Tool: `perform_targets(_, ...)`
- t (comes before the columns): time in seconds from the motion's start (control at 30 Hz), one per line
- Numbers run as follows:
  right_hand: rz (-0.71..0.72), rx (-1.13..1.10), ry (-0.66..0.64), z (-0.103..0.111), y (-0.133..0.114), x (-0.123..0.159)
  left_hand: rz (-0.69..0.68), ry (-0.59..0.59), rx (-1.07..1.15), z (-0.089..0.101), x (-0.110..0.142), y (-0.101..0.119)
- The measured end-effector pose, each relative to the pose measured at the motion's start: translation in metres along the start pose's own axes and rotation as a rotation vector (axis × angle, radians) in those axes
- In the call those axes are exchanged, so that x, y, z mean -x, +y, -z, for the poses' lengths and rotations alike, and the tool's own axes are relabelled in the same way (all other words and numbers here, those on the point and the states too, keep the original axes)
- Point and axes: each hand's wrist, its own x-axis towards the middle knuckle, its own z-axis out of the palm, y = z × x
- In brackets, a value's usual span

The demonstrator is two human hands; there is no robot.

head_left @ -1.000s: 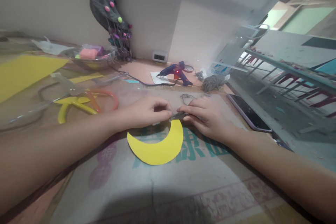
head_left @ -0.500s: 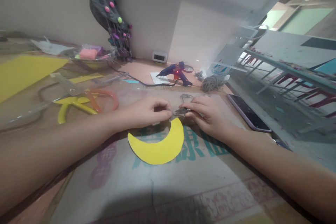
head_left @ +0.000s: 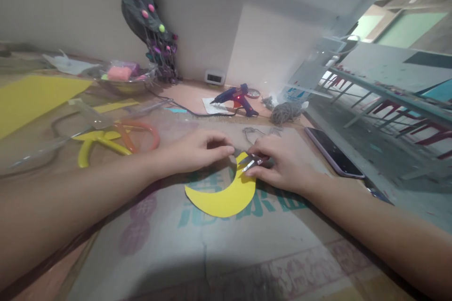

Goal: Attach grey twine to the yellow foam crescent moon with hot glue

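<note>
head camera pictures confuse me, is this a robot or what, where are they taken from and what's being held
There is no robot here: these are a person's bare hands, and every picture comes from one camera worn on that person's head, looking forward and down. The right hand holds what looks like small scissors over a yellow crescent. The left hand is beside the crescent's upper tip; whether it pinches anything is unclear. A printed sheet lies beneath. Beyond are a glue gun and grey yarn, with a phone at the right.
</note>
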Motion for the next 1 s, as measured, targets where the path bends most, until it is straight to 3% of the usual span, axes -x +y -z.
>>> perform_targets(0.33, -0.104, -0.211, -0.073, -0.005, -0.003, 0.0, 0.009, 0.048, 0.03, -0.001, 0.0, -0.003)
perform_targets(0.53, -0.149, -0.185, -0.048, -0.008, -0.01, 0.0, 0.049, -0.016, -0.015, -0.001, 0.0, 0.001)
perform_targets(0.7, -0.094, -0.186, -0.06, -0.01, -0.014, -0.002, 0.05, -0.015, -0.078, 0.0, 0.0, 0.001)
perform_targets(1.0, -0.152, -0.178, -0.034, -0.009, -0.009, 0.0, 0.029, -0.042, -0.048, 0.002, 0.0, 0.001)
